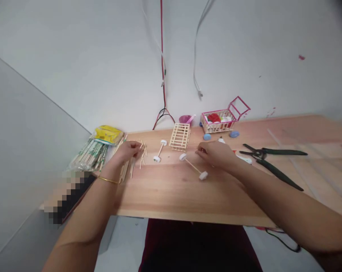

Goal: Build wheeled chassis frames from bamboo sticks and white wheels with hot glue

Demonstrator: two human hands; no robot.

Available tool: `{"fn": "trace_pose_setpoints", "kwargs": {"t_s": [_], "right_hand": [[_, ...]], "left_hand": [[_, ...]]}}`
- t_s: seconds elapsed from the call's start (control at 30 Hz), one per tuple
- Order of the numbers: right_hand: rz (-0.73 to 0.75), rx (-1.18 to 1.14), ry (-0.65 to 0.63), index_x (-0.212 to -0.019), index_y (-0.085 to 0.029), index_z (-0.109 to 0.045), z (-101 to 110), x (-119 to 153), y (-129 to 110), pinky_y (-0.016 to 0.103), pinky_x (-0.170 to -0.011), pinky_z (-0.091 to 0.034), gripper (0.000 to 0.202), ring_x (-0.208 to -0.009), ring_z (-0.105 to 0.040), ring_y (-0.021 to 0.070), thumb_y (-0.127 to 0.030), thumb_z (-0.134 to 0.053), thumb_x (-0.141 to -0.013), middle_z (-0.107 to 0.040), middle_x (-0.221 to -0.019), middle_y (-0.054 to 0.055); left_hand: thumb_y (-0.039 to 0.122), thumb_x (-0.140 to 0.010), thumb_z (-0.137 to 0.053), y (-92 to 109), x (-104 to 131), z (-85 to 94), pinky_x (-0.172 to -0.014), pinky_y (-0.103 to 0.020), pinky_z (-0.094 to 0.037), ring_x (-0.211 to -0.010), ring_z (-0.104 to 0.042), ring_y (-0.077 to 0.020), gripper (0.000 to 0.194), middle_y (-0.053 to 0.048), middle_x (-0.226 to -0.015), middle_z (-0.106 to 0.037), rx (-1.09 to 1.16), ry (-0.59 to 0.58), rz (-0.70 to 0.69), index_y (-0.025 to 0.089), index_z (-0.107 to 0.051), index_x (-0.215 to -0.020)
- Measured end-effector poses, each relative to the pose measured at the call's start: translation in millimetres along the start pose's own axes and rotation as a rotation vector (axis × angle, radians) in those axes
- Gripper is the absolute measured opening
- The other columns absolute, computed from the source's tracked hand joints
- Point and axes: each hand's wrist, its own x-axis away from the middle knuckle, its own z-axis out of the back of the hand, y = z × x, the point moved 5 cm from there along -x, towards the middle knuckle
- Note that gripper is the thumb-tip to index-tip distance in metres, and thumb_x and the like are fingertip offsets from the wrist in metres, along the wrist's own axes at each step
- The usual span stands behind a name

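Observation:
My left hand (pixel 129 150) is over the short wooden sticks (pixel 143 154) at the left, its fingers pinched together at their edge; what lies between the fingertips is too small to make out. My right hand (pixel 212 152) hovers right of the middle with thumb and fingers together, and anything in them is hidden. Between the hands lie two stick axles with white wheels, one upper left (pixel 160 151) and one lower right (pixel 192 166), nearest my right hand. Behind them stands a small slatted stick frame (pixel 180 136).
A pink-rimmed stick cart (pixel 219 121) with blue wheels and a purple bowl (pixel 185 119) stand by the wall. Green-handled cutters (pixel 263 153) lie at the right, beside a white tube (pixel 244 159). Bagged sticks (pixel 88 153) and a yellow packet (pixel 108 134) are at the left.

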Motion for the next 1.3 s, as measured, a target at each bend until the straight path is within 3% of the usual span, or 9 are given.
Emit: {"fn": "trace_pose_setpoints", "kwargs": {"t_s": [0.47,0.57,0.67,0.83,0.97,1.03,1.1,1.17,1.3], "right_hand": [[-0.119,0.051,0.065,-0.089,-0.017,-0.067,23.2,0.9,16.5,0.028,-0.058,-0.034,0.035,-0.083,-0.064,0.0246,-0.037,-0.038,-0.091,-0.071,-0.089,0.011],[-0.105,0.068,-0.103,-0.09,-0.018,-0.068,17.9,6.2,11.8,0.029,-0.06,-0.039,0.032,-0.086,-0.064,0.0254,-0.038,-0.044,-0.088,-0.071,-0.093,0.012],[-0.088,0.101,-0.258,-0.089,-0.014,-0.07,8.6,13.8,2.8,0.031,-0.062,-0.043,0.027,-0.088,-0.065,0.0288,-0.033,-0.051,-0.083,-0.07,-0.095,0.016],[-0.008,0.115,-0.332,-0.086,-0.009,-0.071,2.6,19.8,-9.9,0.033,-0.063,-0.044,0.023,-0.086,-0.066,0.0301,-0.018,-0.051,-0.078,-0.07,-0.09,0.019],[0.01,0.096,-0.362,-0.081,-0.014,-0.07,7.2,19.6,-7.2,0.029,-0.057,-0.04,0.018,-0.077,-0.064,0.0262,-0.023,-0.057,-0.071,-0.07,-0.086,0.014],[0.014,0.034,-0.298,-0.073,-0.017,-0.067,16.1,17.3,-1.4,0.026,-0.053,-0.035,0.012,-0.07,-0.062,0.0218,-0.025,-0.058,-0.068,-0.069,-0.078,0.009],[-0.01,-0.075,-0.133,-0.065,-0.018,-0.06,30.6,13.6,7.7,0.025,-0.051,-0.031,0.008,-0.063,-0.057,0.0172,-0.024,-0.056,-0.069,-0.065,-0.068,0.005],[-0.077,-0.2,0.091,-0.063,-0.019,-0.053,46.4,11.0,19.5,0.025,-0.051,-0.029,0.01,-0.059,-0.052,0.0142,-0.025,-0.054,-0.071,-0.061,-0.063,0.002],[-0.158,-0.413,0.379,-0.063,-0.02,-0.045,60.4,9.9,33.7,0.024,-0.052,-0.029,0.014,-0.056,-0.047,0.0118,-0.026,-0.056,-0.069,-0.053,-0.059,-0.002]], "left_hand": [[0.03,-0.069,-0.057,10.9,-7.5,2.8,-0.053,-0.024,-0.037,-0.053,-0.053,-0.0145,0.018,-0.002,-0.06,-0.06,-0.294,0.221,0.051,0.015,-0.063,-0.077],[0.032,-0.073,-0.055,7.7,-9.1,8.5,-0.058,-0.026,-0.039,-0.067,-0.059,-0.0196,0.028,-0.008,-0.08,-0.068,-0.532,0.261,0.09,0.015,-0.066,-0.094],[0.033,-0.073,-0.056,2.6,-8.1,9.3,-0.061,-0.027,-0.04,-0.076,-0.062,-0.0229,0.024,-0.009,-0.084,-0.071,-0.699,0.213,0.114,0.018,-0.069,-0.086],[0.031,-0.074,-0.052,0.7,-7.0,8.9,-0.064,-0.03,-0.043,-0.081,-0.064,-0.0274,0.024,-0.013,-0.085,-0.072,-0.759,0.238,0.121,0.017,-0.071,-0.08],[0.028,-0.08,-0.048,28.3,-4.8,2.9,-0.07,-0.031,-0.045,-0.085,-0.064,-0.0265,0.027,-0.013,-0.088,-0.072,-0.744,0.28,0.021,0.016,-0.071,-0.087],[0.031,-0.083,-0.047,58.0,-0.1,-8.5,-0.076,-0.029,-0.045,-0.089,-0.064,-0.0222,0.027,-0.008,-0.093,-0.072,-0.709,0.283,-0.11,0.019,-0.07,-0.091],[0.028,-0.083,-0.049,98.9,8.2,-29.6,-0.078,-0.029,-0.045,-0.087,-0.063,-0.0212,0.024,-0.007,-0.091,-0.071,-0.638,0.276,-0.384,0.018,-0.07,-0.087],[0.022,-0.083,-0.049,133.8,14.3,-63.2,-0.079,-0.03,-0.046,-0.086,-0.062,-0.02,0.022,-0.007,-0.089,-0.07,-0.607,0.138,-0.574,0.017,-0.07,-0.086],[0.011,-0.081,-0.053,164.3,8.5,-141.2,-0.088,-0.039,-0.044,-0.093,-0.061,-0.0258,0.016,-0.014,-0.087,-0.068,-0.502,-0.226,-0.536,0.01,-0.068,-0.076]]}}
